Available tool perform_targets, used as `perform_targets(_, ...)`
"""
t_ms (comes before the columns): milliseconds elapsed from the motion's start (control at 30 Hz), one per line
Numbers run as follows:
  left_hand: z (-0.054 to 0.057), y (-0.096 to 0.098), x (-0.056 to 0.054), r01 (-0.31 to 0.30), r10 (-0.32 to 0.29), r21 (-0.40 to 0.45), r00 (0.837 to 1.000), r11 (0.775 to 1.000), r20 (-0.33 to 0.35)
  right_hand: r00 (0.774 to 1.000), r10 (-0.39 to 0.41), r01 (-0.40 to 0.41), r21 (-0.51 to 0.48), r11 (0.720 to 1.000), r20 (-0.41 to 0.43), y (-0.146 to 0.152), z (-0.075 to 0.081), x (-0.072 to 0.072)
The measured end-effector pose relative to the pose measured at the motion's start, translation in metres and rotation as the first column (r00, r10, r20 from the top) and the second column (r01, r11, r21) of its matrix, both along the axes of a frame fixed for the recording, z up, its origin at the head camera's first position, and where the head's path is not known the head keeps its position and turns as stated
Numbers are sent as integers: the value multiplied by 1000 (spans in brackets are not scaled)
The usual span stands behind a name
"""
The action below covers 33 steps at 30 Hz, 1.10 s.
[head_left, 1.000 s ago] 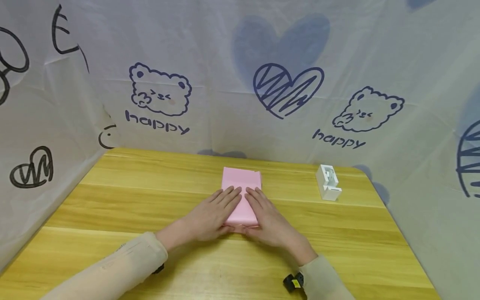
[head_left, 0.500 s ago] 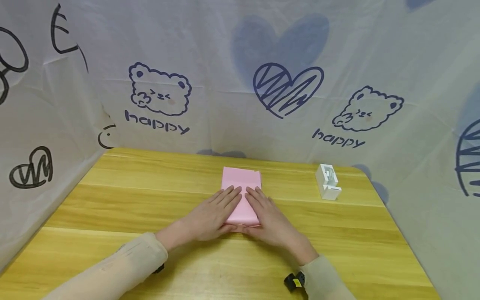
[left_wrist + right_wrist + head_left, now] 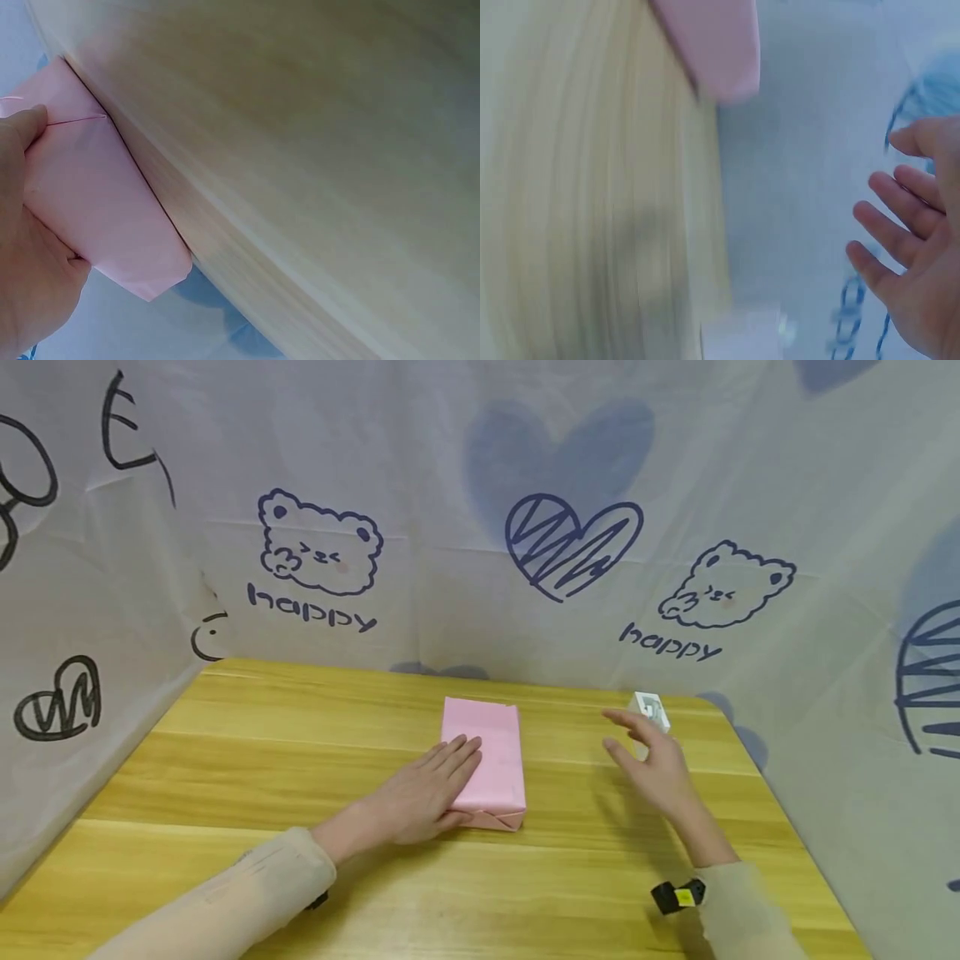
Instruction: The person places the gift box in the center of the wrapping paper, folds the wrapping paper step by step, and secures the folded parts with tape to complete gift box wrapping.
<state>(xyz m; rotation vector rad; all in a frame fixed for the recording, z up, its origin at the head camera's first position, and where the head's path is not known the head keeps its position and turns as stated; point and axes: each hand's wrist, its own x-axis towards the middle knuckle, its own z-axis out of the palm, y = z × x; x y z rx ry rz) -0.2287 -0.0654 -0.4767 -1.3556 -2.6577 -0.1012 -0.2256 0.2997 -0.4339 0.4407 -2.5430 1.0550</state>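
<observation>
A box wrapped in pink paper (image 3: pixel 497 768) lies flat on the wooden table, its folded end facing me. My left hand (image 3: pixel 422 792) rests on its left part, fingers straight across the top and thumb at the near end. In the left wrist view that thumb touches the paper (image 3: pixel 97 187) beside a fold line. My right hand (image 3: pixel 660 768) is raised over the table to the right, fingers loosely spread and holding nothing. Behind it stands a small white tape dispenser (image 3: pixel 648 703), partly hidden by the hand; its white body (image 3: pixel 742 339) shows blurred at the bottom of the right wrist view.
The wooden table (image 3: pixel 300 727) reaches back to a pale cloth (image 3: pixel 442 460) printed with hearts and bears. More cloth hangs along the left and right sides.
My right hand has left the pink box and moved right, up to the tape dispenser. The box's near right corner now shows. My left hand has stayed on the box.
</observation>
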Motion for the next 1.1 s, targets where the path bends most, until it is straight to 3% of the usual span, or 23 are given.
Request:
perform_targets(100, 0, 0, 1, 0, 0, 1, 1000, 1000, 9, 991, -126, 127, -26, 992, 36, 33, 1, -9)
perform_targets(200, 0, 1, 1, 0, 0, 4, 1000, 1000, 16, 969, -223, 225, -9, 974, 107, 61, -1, -18)
perform_targets(433, -1, 2, 0, 0, -1, 11, 1000, 1000, 21, 914, -308, 284, 126, 950, 262, 100, -12, -36)
perform_targets(667, -1, 1, 0, 1, -2, 16, 1000, 1000, 22, 841, -255, 201, 162, 966, 477, 111, -16, -43)
perform_targets(800, 0, 1, 1, 1, -2, 20, 1000, 1000, 26, 812, -235, 198, 126, 972, 534, 111, -17, -46)
perform_targets(933, 0, 1, 1, -6, 5, 21, 999, 1000, 33, 806, -217, 228, 50, 972, 551, 111, -21, -50)
perform_targets(1100, -1, 1, 0, -16, 16, 12, 999, 1000, 41, 821, -160, 254, -100, 962, 549, 109, -27, -51)
